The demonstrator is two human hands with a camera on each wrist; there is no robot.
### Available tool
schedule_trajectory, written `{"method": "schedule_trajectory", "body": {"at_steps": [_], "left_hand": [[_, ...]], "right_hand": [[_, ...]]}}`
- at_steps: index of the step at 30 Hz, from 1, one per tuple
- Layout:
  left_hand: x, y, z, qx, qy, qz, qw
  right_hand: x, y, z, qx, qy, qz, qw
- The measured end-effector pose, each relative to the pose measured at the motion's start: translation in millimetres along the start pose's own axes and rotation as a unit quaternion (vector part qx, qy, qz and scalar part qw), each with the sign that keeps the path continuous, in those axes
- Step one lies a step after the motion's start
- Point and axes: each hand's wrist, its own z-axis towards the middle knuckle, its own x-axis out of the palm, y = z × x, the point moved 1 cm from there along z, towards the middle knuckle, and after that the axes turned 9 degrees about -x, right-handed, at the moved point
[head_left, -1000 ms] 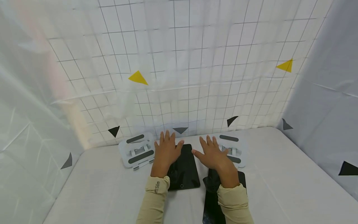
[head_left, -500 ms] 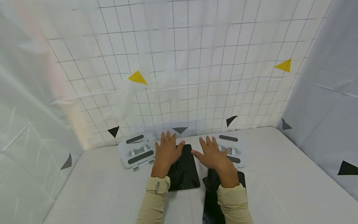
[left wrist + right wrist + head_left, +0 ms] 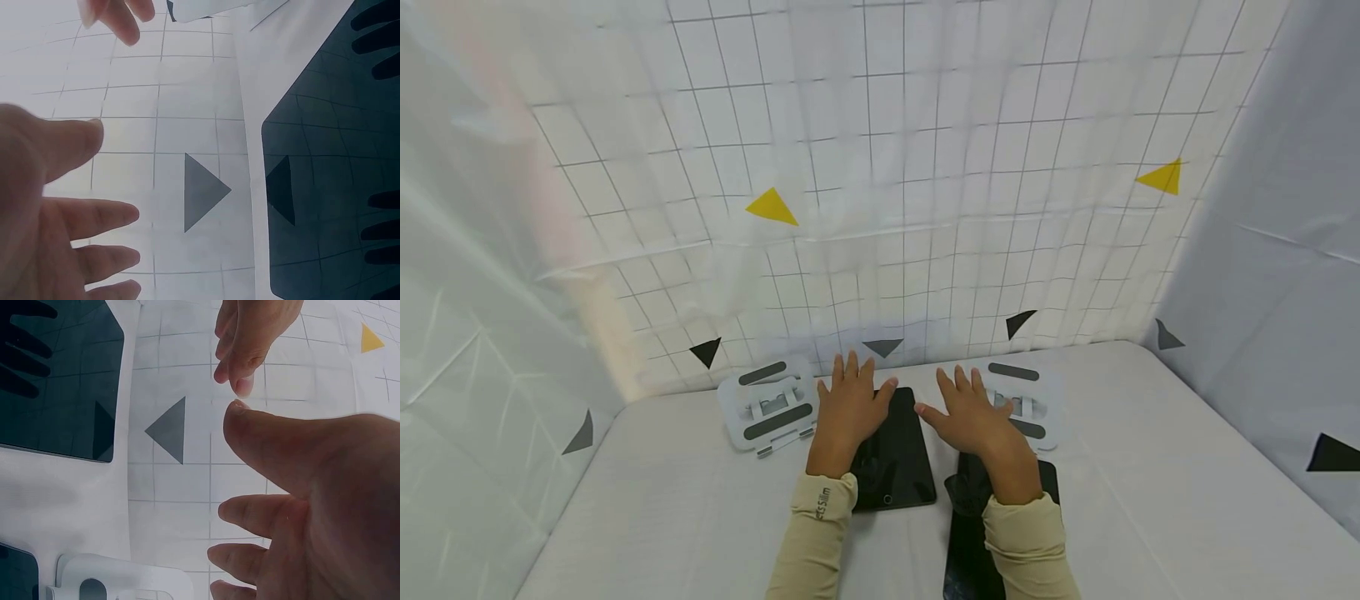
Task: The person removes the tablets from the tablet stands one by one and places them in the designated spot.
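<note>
My left hand [image 3: 850,408] is held with its fingers spread above a black tablet [image 3: 898,458] lying on the white table. My right hand [image 3: 973,417], fingers also spread, is over the far end of a second dark tablet [image 3: 964,554], which the forearm partly covers. Neither hand holds anything. In the left wrist view the tablet's glossy screen [image 3: 312,137] mirrors dark fingers, and the hand [image 3: 56,212] is apart from it. The right wrist view has the right hand [image 3: 337,481] in the air, with the left hand [image 3: 262,337] beyond its thumb.
A white folding stand [image 3: 752,402] with grey pads lies behind the left hand, a slim white bar with grey ends [image 3: 786,442] at its front. Another such stand [image 3: 1048,387] is partly behind the right hand. A gridded white sheet [image 3: 895,208] hangs at the table's back.
</note>
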Motion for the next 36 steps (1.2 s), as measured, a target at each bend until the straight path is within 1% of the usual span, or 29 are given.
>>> {"method": "schedule_trajectory", "body": {"at_steps": [7, 26, 36], "left_hand": [[0.2, 0.5, -1.3, -0.003, 0.004, -0.007, 1.0000], [-0.4, 0.5, -1.6, -0.006, 0.020, -0.003, 0.9998], [0.6, 1.2, -1.3, 0.003, 0.012, -0.013, 0.9998]], "right_hand": [[2.3, -1.4, 0.1, -0.001, 0.000, -0.003, 1.0000], [1.1, 0.9, -1.4, 0.002, 0.007, -0.005, 1.0000], [-2.5, 4.8, -4.7, 0.005, 0.003, -0.007, 1.0000]]}}
